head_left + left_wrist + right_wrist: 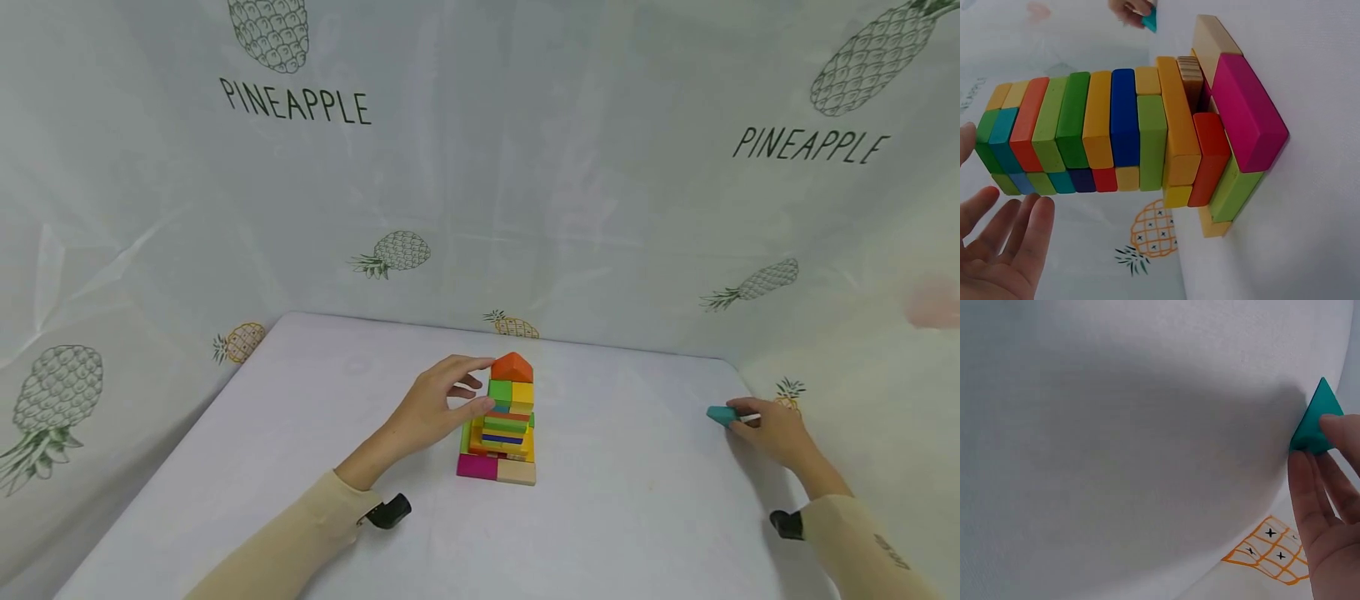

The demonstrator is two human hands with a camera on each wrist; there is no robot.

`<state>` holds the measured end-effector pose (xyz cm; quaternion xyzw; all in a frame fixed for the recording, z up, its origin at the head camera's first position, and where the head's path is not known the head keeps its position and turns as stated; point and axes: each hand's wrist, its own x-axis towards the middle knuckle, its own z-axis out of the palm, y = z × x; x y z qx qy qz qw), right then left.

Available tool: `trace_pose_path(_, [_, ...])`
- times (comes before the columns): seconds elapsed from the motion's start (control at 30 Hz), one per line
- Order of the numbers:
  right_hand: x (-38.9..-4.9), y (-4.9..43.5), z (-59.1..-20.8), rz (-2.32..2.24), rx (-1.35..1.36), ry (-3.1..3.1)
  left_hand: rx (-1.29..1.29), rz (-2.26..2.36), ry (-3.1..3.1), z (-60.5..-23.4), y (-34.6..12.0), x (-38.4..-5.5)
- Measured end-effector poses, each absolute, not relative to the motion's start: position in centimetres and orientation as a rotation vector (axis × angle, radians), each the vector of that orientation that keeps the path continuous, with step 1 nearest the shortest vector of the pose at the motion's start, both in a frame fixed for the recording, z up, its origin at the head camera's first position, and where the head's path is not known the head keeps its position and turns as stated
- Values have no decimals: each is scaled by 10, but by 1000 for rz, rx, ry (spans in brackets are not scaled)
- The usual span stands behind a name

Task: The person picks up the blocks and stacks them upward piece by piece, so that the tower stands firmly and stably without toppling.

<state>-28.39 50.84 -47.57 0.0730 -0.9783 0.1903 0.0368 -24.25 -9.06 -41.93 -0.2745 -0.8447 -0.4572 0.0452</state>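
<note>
A tall tower of painted wooden blocks (1124, 125) stands at the middle of the table, stacked in layers of green, yellow, blue and orange. An orange triangular block (513, 367) tops it. At its foot lie a magenta block (477, 467) and a plain wood block (517, 472). My left hand (442, 396) is beside the upper tower, its fingers loosely extended; the index fingertip is right at the orange triangle and the thumb overlaps a green block. Far to the right, my right hand (776, 432) pinches a teal triangular block (1317, 422) between thumb and fingers.
The white table (622, 517) has its back edge against a hanging sheet (570, 167) printed with pineapples, which also covers both sides. A black wrist camera (388, 511) sticks out at the left sleeve, another black camera (786, 524) at the right.
</note>
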Motion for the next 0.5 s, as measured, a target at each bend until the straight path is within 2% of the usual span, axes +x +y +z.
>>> trace_pose_path(0.27, [-279,492,-470,595,195,-3015,-860,-1394,-2587,-417,-86,-245])
trace_pose_path(0.5, [-276,433,-438,635,401,-2851,-845,-1392,-2589,-419,-86,-246])
